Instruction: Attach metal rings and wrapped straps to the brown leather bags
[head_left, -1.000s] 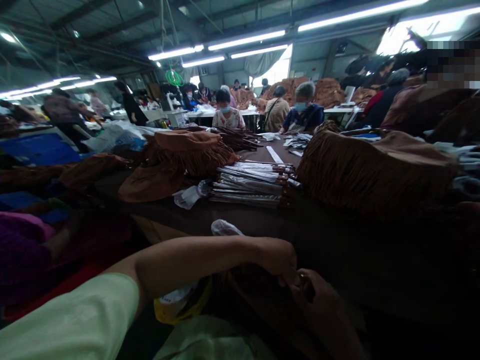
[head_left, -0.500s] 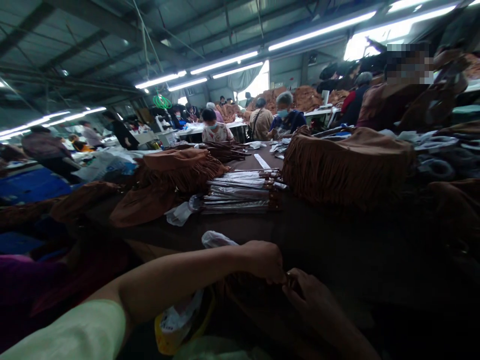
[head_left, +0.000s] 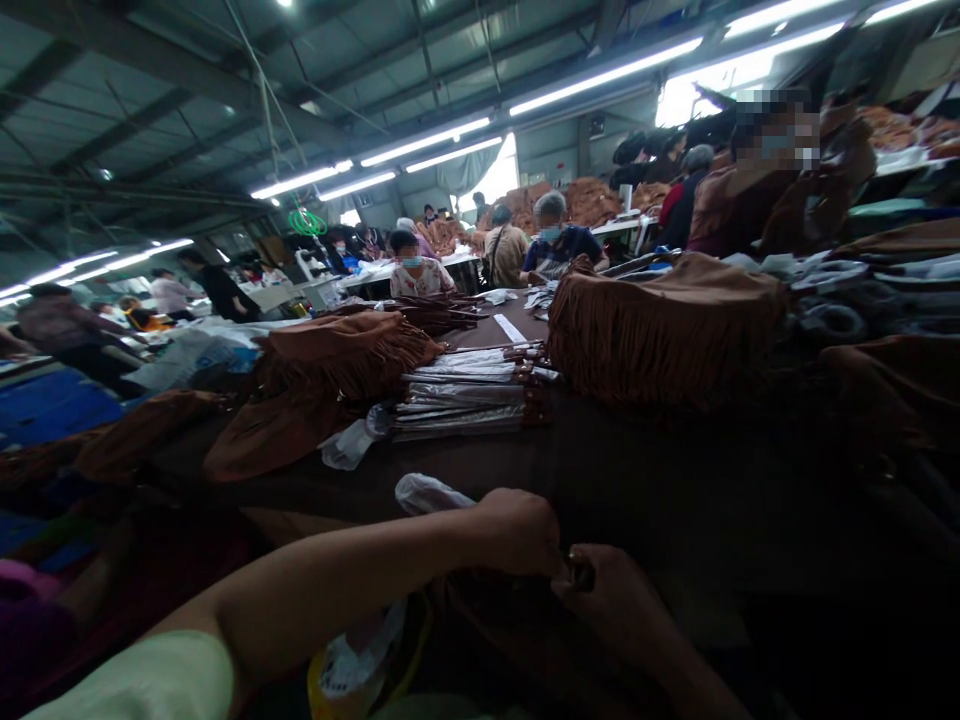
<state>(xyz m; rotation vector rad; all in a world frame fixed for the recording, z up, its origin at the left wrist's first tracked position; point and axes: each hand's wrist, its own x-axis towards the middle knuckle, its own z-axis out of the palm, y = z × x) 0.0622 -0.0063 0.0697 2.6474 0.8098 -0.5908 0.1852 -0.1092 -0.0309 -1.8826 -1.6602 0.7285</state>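
Observation:
My left hand (head_left: 519,530) and my right hand (head_left: 611,600) meet at the near edge of a dark brown table (head_left: 675,480), both with fingers closed. Between them they pinch a small dark piece (head_left: 579,570) with a glint of metal, part of a dark brown item (head_left: 495,620) lying under my hands. Its shape is lost in shadow. My left forearm stretches across the lower left, with a pale green sleeve (head_left: 142,680) at the shoulder.
A stack of clear-wrapped brown straps (head_left: 465,390) lies mid-table. Brown fringed suede piles sit at left (head_left: 337,355) and right (head_left: 660,325). A crumpled clear bag (head_left: 427,492) lies by my left wrist. A yellow and white packet (head_left: 360,650) lies below my forearm. Several masked people sit at the far end.
The view has tilted up and to the right, so everything sits lower and further left. My hands stay together on the same small piece.

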